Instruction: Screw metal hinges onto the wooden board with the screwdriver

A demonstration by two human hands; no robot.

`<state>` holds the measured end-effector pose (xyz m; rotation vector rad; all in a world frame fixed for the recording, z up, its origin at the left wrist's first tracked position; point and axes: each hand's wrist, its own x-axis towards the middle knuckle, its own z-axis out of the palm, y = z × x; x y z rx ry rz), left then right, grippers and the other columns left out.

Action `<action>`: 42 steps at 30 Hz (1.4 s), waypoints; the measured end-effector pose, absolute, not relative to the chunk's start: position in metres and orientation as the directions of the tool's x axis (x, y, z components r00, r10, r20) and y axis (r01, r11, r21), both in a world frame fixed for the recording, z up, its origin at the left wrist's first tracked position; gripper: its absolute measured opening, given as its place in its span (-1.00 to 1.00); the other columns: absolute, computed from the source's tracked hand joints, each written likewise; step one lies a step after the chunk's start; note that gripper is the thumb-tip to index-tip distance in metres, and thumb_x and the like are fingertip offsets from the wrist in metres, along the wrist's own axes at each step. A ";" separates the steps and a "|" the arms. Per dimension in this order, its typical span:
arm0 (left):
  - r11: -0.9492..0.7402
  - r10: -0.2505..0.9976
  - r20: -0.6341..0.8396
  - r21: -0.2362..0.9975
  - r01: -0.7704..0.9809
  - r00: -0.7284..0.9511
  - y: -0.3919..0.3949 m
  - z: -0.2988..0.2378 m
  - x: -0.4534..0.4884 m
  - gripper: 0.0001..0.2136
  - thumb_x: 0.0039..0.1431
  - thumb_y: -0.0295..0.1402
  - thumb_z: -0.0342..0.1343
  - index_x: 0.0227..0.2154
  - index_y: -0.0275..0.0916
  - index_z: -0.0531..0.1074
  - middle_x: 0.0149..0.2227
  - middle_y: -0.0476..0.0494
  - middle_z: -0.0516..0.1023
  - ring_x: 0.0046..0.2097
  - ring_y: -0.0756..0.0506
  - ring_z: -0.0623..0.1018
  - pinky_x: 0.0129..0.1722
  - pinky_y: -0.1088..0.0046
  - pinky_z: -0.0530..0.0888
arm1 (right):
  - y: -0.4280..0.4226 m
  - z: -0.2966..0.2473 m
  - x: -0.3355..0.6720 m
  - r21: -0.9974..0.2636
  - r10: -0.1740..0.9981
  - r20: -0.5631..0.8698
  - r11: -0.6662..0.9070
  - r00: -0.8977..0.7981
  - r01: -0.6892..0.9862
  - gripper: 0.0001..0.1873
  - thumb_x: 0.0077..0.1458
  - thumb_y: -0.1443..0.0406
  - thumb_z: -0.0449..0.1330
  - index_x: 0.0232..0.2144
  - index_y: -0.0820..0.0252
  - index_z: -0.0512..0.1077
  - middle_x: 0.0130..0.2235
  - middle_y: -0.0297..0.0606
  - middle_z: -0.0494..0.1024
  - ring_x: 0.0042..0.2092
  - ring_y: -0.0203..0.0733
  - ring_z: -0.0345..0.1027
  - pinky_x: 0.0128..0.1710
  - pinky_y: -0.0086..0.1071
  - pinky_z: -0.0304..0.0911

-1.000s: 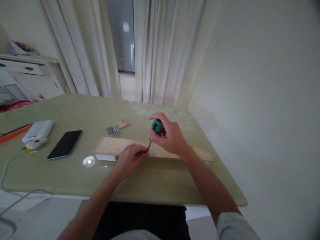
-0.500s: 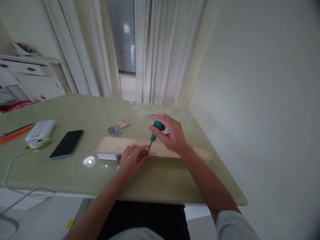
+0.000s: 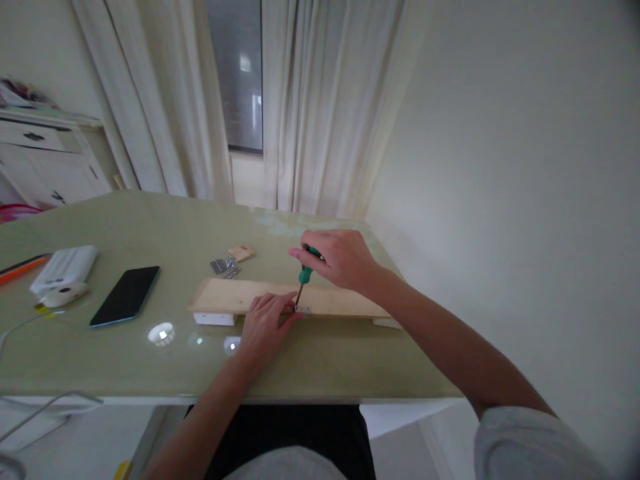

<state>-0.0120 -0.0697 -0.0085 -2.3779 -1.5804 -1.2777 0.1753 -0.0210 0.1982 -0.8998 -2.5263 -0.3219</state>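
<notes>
We cannot read any brand or writing on the things here; the dark phone (image 3: 125, 295) shows only a blank screen, and the other surfaces are too small to tell. The right hand (image 3: 340, 260) is closed around the green handle of a screwdriver (image 3: 304, 273), with the fingers curled over its top. The tool stands almost upright, a little tilted, a bit right of the middle of the frame. Its thin shaft goes down to a small metal plate (image 3: 303, 311) on the near edge of a long wooden board (image 3: 230, 297). The left hand (image 3: 267, 323) lies on this same edge with the fingers stretched and kept together, and its fingertips touch the board just beside the tip of the screwdriver. We cannot tell if they pinch something there. The board lies across the middle of the green worktop (image 3: 325, 360) and is lifted on white blocks (image 3: 214, 319). The right forearm crosses over the right end of the board and hides part of it. Behind the board, near its left end, we see some small metal pieces (image 3: 224, 267) and a small wooden piece (image 3: 242, 252). The phone lies flat to the left of the board, and further left are a white box (image 3: 63, 265), a white mouse (image 3: 64, 292) and an orange pencil (image 3: 20, 268). At the top of the frame, pale curtains (image 3: 320, 100) hang beside a window (image 3: 235, 73).
</notes>
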 end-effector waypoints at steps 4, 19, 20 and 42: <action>-0.469 0.801 0.575 0.430 0.771 0.166 -0.065 0.000 -0.013 -0.64 0.31 -0.27 0.28 0.13 -0.17 0.49 -0.14 -0.17 0.71 -0.07 -0.28 0.61 -0.01 0.14 0.45 | -0.024 0.219 0.171 0.184 0.536 0.260 0.789 -0.803 0.587 -0.68 0.41 0.07 0.11 -0.22 0.15 0.51 -0.24 -0.21 0.64 -0.30 -0.17 0.41 -0.41 -0.29 -0.13; -0.600 0.673 0.692 0.304 0.740 0.261 -0.059 -0.008 -0.018 -0.69 0.38 -0.26 0.21 0.11 -0.21 0.48 -0.21 -0.15 0.69 -0.14 -0.22 0.62 -0.10 0.21 0.50 | -0.028 0.258 0.148 0.414 0.700 -0.118 0.680 -0.705 0.605 -0.42 0.39 -0.15 0.04 -0.17 0.22 0.52 -0.17 0.06 0.67 -0.19 0.06 0.55 -0.37 -0.32 0.08; -0.603 0.663 0.701 0.294 0.742 0.262 -0.059 -0.008 -0.018 -0.70 0.38 -0.27 0.21 0.10 -0.22 0.48 -0.22 -0.15 0.68 -0.15 -0.21 0.62 -0.10 0.22 0.50 | -0.029 0.259 0.146 0.431 0.707 -0.123 0.670 -0.696 0.605 -0.40 0.40 -0.15 0.02 -0.16 0.24 0.53 -0.15 0.08 0.67 -0.16 0.09 0.56 -0.36 -0.31 0.10; -0.589 0.632 0.733 0.244 0.770 0.251 -0.061 -0.011 -0.016 -0.68 0.40 -0.27 0.18 0.14 -0.21 0.43 -0.18 -0.15 0.70 -0.16 -0.23 0.62 -0.14 0.22 0.49 | -0.035 0.263 0.128 0.433 0.702 -0.181 0.685 -0.688 0.585 -0.51 0.45 -0.03 0.02 -0.02 0.23 0.51 -0.06 0.08 0.65 -0.06 0.10 0.56 -0.29 -0.28 0.24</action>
